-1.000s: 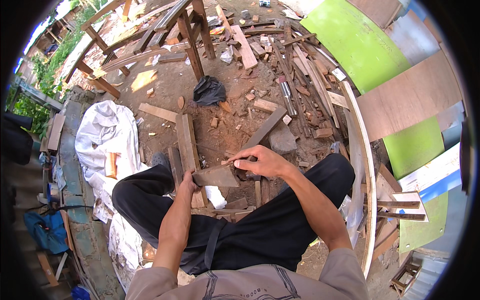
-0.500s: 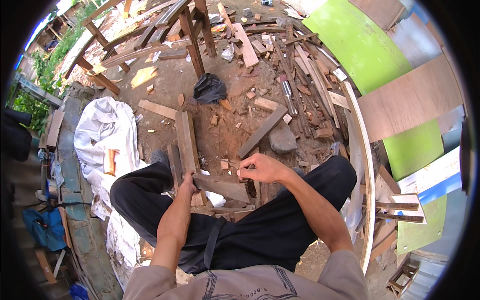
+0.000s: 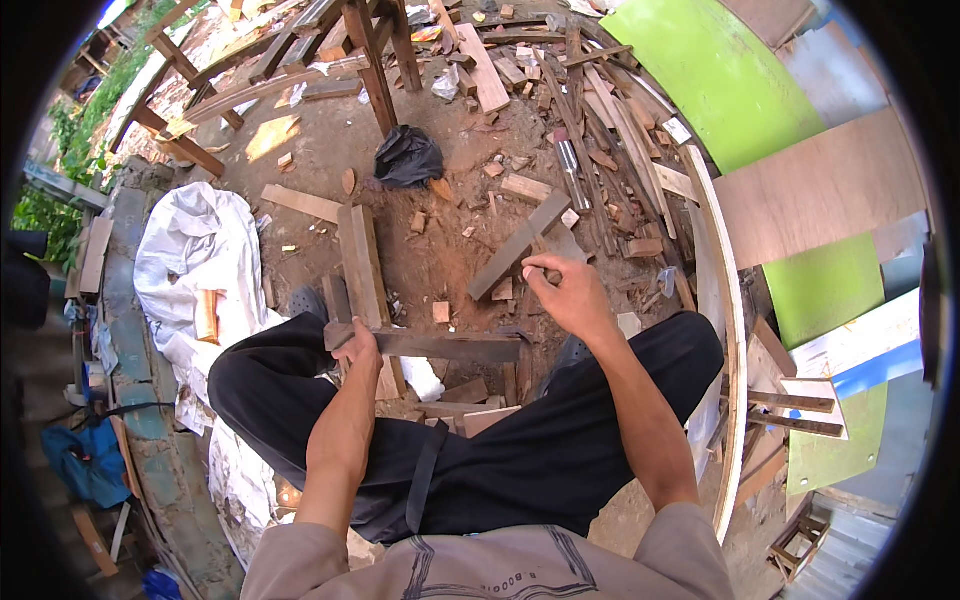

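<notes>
Left hand (image 3: 357,346) grips a straight dark-brown wooden board (image 3: 445,346), apparently steadying it, firmness needed next; right hand (image 3: 574,292) pinches narrowly, contents unclear.

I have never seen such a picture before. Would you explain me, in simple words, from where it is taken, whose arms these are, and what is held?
There is no machine here, only a person with two bare hands. A wide fisheye camera on the person's head looks down, so straight edges bend near the rim and the forearms enter from below. The left hand grips a dark wooden board near its left end. The right hand is apart from the board, with bent fingers; I cannot tell whether it pinches something small. On the ground lie a black plastic bag, a white cloth and many wood scraps.
</notes>
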A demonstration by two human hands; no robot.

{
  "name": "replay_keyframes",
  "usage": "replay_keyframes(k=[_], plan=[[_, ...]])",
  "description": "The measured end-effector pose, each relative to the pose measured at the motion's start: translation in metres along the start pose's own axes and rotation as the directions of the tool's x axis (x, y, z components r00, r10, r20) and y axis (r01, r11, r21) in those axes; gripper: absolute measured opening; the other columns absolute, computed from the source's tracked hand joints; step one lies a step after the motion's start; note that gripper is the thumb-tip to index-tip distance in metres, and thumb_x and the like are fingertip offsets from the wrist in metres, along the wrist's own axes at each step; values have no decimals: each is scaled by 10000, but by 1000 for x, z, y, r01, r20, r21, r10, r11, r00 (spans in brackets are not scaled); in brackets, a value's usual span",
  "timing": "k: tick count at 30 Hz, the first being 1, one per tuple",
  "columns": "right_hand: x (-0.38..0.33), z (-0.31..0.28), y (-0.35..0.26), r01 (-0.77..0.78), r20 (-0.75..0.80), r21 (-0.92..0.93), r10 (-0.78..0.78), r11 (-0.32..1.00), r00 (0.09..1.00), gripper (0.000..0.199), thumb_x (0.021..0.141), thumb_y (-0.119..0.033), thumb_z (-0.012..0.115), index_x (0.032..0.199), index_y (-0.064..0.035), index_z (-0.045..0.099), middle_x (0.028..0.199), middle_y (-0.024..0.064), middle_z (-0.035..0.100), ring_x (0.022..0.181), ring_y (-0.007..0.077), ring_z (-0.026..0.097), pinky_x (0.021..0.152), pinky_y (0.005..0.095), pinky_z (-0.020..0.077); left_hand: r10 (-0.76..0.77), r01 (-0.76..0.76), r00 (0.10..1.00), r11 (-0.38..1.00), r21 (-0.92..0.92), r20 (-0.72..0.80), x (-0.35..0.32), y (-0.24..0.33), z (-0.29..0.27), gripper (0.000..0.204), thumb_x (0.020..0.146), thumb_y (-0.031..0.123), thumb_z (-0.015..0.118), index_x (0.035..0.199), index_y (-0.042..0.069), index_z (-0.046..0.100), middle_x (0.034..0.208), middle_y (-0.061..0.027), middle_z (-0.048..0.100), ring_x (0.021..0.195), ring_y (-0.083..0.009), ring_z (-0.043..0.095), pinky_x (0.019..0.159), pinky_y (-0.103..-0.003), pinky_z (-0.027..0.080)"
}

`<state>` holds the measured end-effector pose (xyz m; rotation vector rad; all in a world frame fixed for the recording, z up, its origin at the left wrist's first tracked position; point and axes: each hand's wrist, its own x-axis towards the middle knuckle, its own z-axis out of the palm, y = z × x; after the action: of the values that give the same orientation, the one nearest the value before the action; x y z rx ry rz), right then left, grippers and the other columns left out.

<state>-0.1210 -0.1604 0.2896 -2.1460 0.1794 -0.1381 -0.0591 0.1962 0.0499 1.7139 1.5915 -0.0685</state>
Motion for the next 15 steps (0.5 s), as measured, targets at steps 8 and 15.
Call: replay_keyframes(k=[8, 15], plan=[[-2, -44, -8, -169, -101, 9, 169, 985, 980, 315, 945, -314, 699, 1117, -57, 757, 1018, 183, 759, 941, 305, 736, 833, 354, 540, 203, -203, 979, 975, 90, 0, 25, 4, 16, 1313, 795, 539, 808, 1576, -19, -89, 1434, -390, 468, 1299, -474, 545, 1123, -489, 405], [-3, -47, -10, -184, -29, 1, 184, 983, 983, 316, 943, -312, 704, 1110, -49, 758, 970, 186, 756, 808, 264, 728, 746, 361, 539, 234, -307, 951, 797, 520, 203, 33, 40, 41, 1236, 793, 525, 785, 1598, -34, 32, 1608, -313, 261, 1462, -460, 348, 1200, -500, 323]])
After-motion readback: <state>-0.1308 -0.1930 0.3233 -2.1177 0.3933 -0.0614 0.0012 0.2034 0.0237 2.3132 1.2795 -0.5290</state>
